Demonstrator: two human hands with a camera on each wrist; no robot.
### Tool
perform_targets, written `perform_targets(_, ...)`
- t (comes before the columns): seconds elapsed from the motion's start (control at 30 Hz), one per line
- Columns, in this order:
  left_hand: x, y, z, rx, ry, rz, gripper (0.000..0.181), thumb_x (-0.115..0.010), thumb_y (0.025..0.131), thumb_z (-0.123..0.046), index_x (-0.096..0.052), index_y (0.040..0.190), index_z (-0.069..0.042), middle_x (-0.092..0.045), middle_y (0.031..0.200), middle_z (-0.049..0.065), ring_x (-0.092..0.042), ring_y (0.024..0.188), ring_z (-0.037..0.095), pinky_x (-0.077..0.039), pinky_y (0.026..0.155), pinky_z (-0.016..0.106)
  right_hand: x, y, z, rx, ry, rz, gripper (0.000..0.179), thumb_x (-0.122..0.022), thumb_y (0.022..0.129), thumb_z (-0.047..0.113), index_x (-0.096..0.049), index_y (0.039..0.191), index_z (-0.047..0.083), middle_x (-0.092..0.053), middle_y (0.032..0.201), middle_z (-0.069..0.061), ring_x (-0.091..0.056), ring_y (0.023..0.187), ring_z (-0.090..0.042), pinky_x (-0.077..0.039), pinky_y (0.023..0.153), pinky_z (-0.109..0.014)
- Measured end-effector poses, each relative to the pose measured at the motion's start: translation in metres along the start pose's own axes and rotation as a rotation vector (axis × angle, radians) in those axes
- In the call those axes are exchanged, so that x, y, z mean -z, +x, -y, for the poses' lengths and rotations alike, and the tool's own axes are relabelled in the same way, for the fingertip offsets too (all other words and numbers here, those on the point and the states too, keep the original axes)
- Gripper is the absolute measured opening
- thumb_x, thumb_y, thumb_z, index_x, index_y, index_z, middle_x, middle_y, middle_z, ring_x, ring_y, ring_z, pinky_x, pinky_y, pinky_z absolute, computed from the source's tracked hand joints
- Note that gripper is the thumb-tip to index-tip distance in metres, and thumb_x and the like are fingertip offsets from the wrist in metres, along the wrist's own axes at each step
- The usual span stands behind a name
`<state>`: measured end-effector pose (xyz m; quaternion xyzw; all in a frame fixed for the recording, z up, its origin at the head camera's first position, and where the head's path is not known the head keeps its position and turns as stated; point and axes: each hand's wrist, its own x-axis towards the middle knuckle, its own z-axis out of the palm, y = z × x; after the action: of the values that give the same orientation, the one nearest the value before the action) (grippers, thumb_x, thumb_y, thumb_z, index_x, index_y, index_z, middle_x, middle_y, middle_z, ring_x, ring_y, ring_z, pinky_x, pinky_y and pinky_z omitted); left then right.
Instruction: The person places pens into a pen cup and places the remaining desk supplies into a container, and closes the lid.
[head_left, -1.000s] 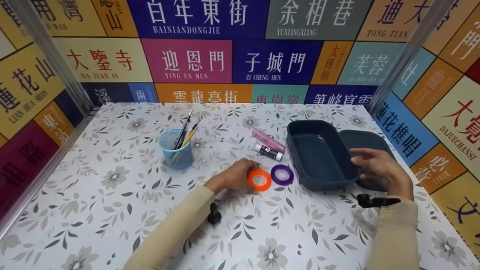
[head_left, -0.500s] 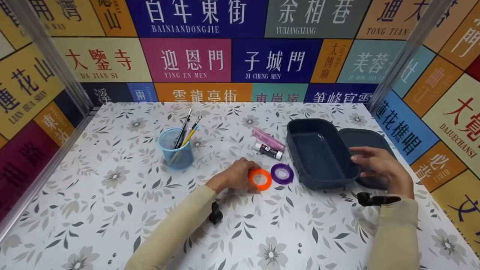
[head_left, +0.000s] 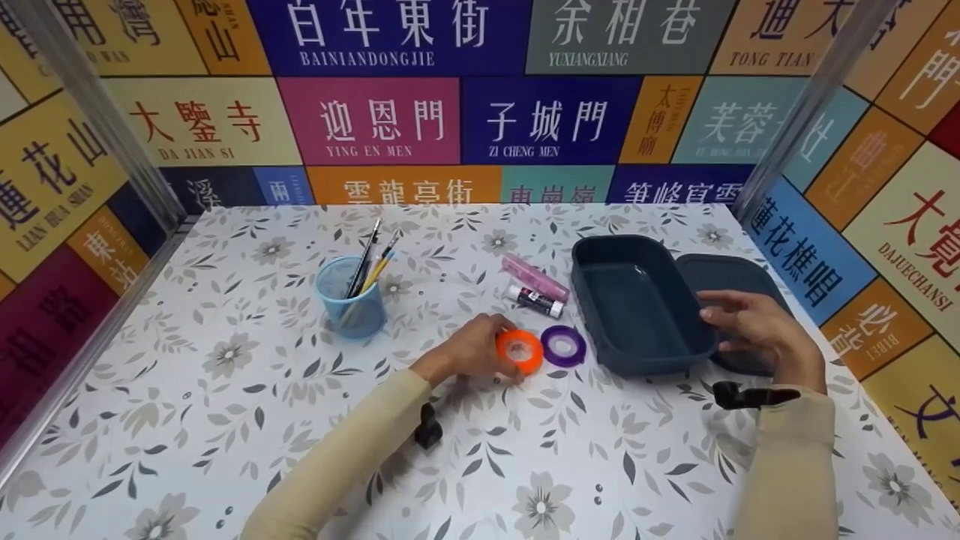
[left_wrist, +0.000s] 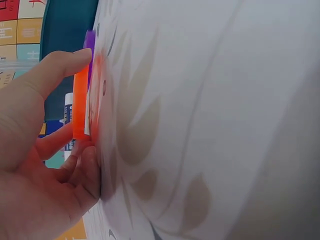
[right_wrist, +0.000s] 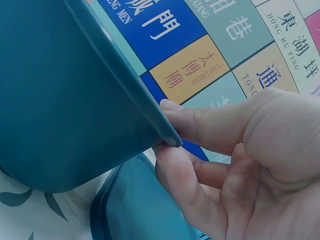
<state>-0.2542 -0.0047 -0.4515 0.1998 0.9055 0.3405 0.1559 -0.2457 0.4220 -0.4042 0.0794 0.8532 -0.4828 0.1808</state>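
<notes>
My left hand (head_left: 480, 347) pinches an orange ring-shaped roll of tape (head_left: 532, 363) by its edge. In the left wrist view the orange roll (left_wrist: 80, 107) stands slightly off the tabletop, thumb on one side and fingers on the other. Just right of it lies a purple roll of tape (head_left: 549, 355). My right hand (head_left: 761, 334) grips the rim of a dark blue-green rectangular box (head_left: 634, 307) at its right side. The right wrist view shows thumb and index finger pinching that rim (right_wrist: 167, 135). Nothing is seen inside the box.
A glue stick (head_left: 535, 301) and a pink cylindrical item (head_left: 534, 277) lie left of the box. The box's flat lid (head_left: 739, 277) lies behind my right hand. A light-blue mesh pen cup (head_left: 351, 311) with brushes and pens stands at left on the flowered tabletop (head_left: 225, 360).
The orange roll of tape has risen slightly off the table in my left hand and tilted a little. My right hand has kept its grip on the box rim.
</notes>
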Motion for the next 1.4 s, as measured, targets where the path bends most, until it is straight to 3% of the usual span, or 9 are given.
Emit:
perform_targets(0.17,0.003,0.001,0.001,0.004,-0.088,-0.023,0.072,-0.089,0.070,-0.021,-0.055,0.132,-0.007,-0.065,0.122,0.010,-0.061,0.109,0.022,-0.051,0.103,0.036,0.001,0.000,0.000,-0.003,0.008,0.003,0.069,-0.059,0.101,0.035,-0.028,0.159,0.015,-0.027,0.164,-0.019,-0.035,0.145,-0.039,-0.056,0.091,-0.027)
perform_targets(0.53,0.007,0.002,-0.012,-0.012,-0.117,-0.101,0.070,-0.086,0.074,-0.026,-0.056,0.134,-0.005,-0.065,0.126,0.010,-0.061,0.110,0.022,-0.052,0.103,0.035,0.000,0.001,-0.001,0.019,-0.009,-0.005,0.069,-0.059,0.101,0.036,-0.028,0.159,0.014,-0.029,0.162,-0.020,-0.040,0.142,-0.037,-0.057,0.091,-0.029)
perform_targets(0.73,0.011,0.004,-0.026,-0.072,-0.101,-0.158,0.069,-0.085,0.074,-0.030,-0.058,0.132,-0.005,-0.064,0.125,0.010,-0.060,0.110,0.023,-0.052,0.102,0.035,0.000,0.003,-0.004,0.034,-0.016,-0.004,0.067,-0.057,0.102,0.033,-0.027,0.159,0.013,-0.032,0.160,-0.022,-0.051,0.128,-0.024,-0.058,0.088,-0.027)
perform_targets(0.97,0.016,0.009,-0.046,-0.074,-0.145,-0.169,0.071,-0.085,0.075,-0.033,-0.057,0.134,-0.006,-0.063,0.125,0.007,-0.059,0.108,0.020,-0.052,0.102,0.032,-0.001,0.004,-0.003,0.024,0.007,-0.009,0.066,-0.056,0.103,0.030,-0.026,0.159,0.012,-0.030,0.161,-0.022,-0.040,0.141,-0.037,-0.058,0.088,-0.027)
perform_targets(1.2,0.017,0.015,-0.063,-0.148,-0.163,-0.162,0.064,-0.085,0.075,-0.032,-0.061,0.130,-0.010,-0.067,0.119,0.003,-0.061,0.102,0.016,-0.055,0.095,0.028,-0.001,0.001,0.000,0.019,0.003,-0.015,0.068,-0.058,0.101,0.034,-0.028,0.159,0.013,-0.033,0.160,-0.021,-0.040,0.140,-0.035,-0.058,0.089,-0.029)
perform_targets(1.4,0.014,0.022,-0.078,-0.161,-0.187,-0.160,0.065,-0.086,0.075,-0.032,-0.060,0.129,-0.007,-0.067,0.118,0.004,-0.060,0.098,0.015,-0.055,0.090,0.025,0.000,0.001,-0.001,0.023,0.015,-0.005,0.068,-0.058,0.101,0.033,-0.027,0.159,0.012,-0.031,0.161,-0.022,-0.037,0.143,-0.037,-0.058,0.090,-0.029)
